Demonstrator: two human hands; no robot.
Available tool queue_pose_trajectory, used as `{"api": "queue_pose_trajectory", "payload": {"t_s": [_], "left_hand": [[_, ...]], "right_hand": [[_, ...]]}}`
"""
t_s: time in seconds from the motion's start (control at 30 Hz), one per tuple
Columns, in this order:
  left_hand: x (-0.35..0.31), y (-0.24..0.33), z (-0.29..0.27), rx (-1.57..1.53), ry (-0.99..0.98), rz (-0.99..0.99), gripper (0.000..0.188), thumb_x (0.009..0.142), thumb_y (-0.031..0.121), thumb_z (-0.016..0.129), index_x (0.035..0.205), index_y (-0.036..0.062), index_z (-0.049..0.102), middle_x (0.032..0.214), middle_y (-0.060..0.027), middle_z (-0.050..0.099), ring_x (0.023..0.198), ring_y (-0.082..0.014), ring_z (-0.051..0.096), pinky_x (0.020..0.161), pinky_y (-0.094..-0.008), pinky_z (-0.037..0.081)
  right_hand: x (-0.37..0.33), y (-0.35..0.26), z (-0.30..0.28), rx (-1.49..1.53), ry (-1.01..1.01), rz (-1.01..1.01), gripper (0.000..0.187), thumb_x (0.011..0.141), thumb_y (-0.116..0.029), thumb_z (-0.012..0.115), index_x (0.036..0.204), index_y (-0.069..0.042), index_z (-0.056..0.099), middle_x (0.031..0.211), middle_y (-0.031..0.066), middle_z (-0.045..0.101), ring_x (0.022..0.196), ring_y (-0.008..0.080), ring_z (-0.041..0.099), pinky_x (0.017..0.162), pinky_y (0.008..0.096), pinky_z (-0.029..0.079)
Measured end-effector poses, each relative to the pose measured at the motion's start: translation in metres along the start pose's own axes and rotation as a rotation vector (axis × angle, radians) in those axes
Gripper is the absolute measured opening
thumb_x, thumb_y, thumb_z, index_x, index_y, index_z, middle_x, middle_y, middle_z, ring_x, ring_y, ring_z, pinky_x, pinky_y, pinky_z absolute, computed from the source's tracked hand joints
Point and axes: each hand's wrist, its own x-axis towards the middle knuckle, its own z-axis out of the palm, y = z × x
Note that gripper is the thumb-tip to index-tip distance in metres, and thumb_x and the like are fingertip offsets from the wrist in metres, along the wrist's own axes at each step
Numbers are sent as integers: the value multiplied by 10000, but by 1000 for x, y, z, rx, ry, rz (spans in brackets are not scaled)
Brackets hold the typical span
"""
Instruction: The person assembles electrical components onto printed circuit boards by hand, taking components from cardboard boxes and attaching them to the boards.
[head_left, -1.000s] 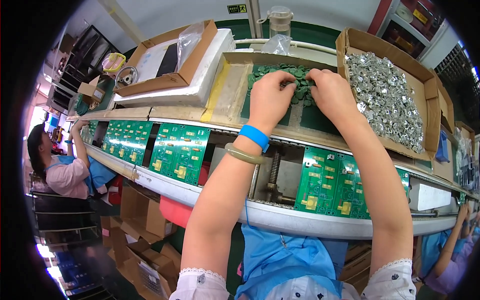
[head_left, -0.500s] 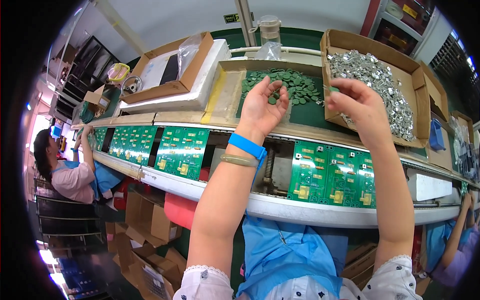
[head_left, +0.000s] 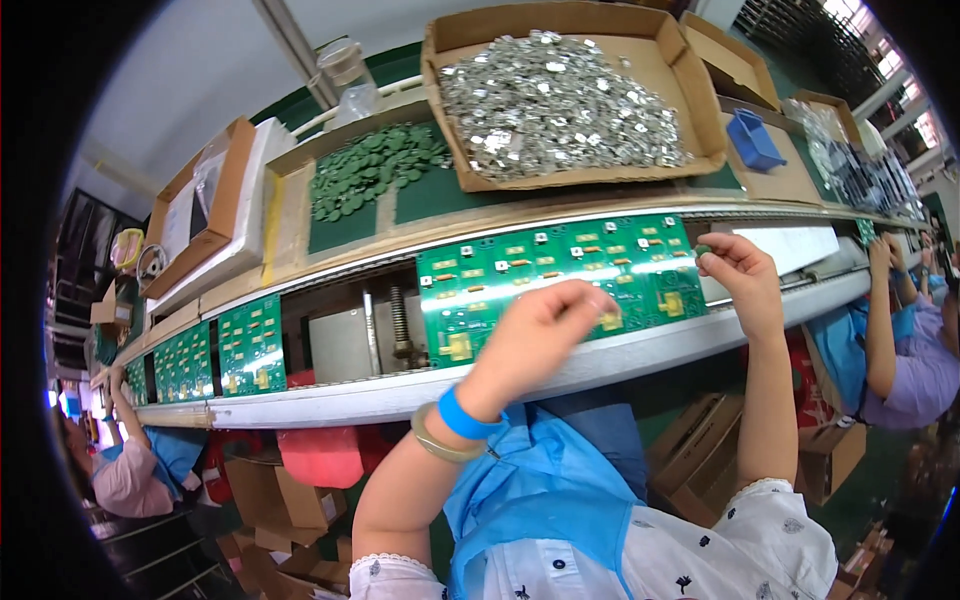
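Note:
My right hand (head_left: 747, 285) pinches a small green disc-shaped component (head_left: 703, 251) between thumb and fingertips, just off the right end of a green circuit board panel (head_left: 640, 268). Over the front middle of that panel is my left hand (head_left: 535, 335), back upward and fingers curled in. Its fingertips are slightly blurred, and whatever lies inside them is hidden. The panel rests on a conveyor rail and carries small white square parts, brown-banded parts and yellow blocks. Behind the line, a pile of green discs (head_left: 375, 165) is spread on a green surface.
A cardboard box (head_left: 690, 70) heaped with small shiny metal pieces stands behind the panel. More boards (head_left: 250, 345) sit along the rail (head_left: 330, 402) at left. A blue bin (head_left: 753, 140) is at back right. People work at both ends of the line.
My view has swung right. Both hands have come away from the green disc pile to the circuit board panel. My left hand has turned from palm up, with discs showing, to palm down.

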Motion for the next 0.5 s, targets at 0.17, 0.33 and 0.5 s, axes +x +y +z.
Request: {"api": "queue_pose_trajectory", "payload": {"t_s": [0.17,0.33,0.5], "left_hand": [[6,-17,76,645,-60,257,225,918,242,688,1064,77,728,870,-117,629,822,-256,629,717,-382,518],[22,-27,114,1046,73,404,419,849,345,738,1158,64,702,882,-112,579,879,-291,607,714,-409,521],[26,-33,122,1112,81,409,481,849,377,730,1196,45,694,892,-117,583,894,-295,599,733,-405,524]], "right_hand": [[-20,30,-28,-247,30,-11,169,907,-27,684,1066,11,725,923,23,703,830,85,633,742,233,500],[-20,31,-22,-424,36,-148,158,899,-33,682,1049,-5,722,983,86,716,862,195,680,768,309,530],[-19,23,-20,-650,6,-374,129,865,-18,683,992,-8,708,968,132,697,888,305,679,787,362,536]]}}
